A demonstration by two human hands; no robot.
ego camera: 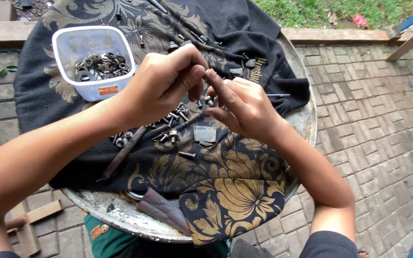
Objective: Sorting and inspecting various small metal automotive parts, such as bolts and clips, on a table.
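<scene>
My left hand [161, 83] and my right hand [242, 102] meet above a black cloth with gold flower print [225, 186] spread over a round metal tray [115, 210]. The fingertips of both hands pinch a small metal bolt [210, 100] between them, most of it hidden by my fingers. Just below the hands lies a heap of loose bolts and screws [170, 126] on the cloth. A single bolt [186, 155] and a small flat grey metal plate [204, 134] lie nearer to me.
A white plastic tub [94, 91] with several washers and nuts stands at the back left of the cloth. A long rusty rod [120, 157] lies left of the heap. Brick paving [378, 134] surrounds the tray, with grass beyond.
</scene>
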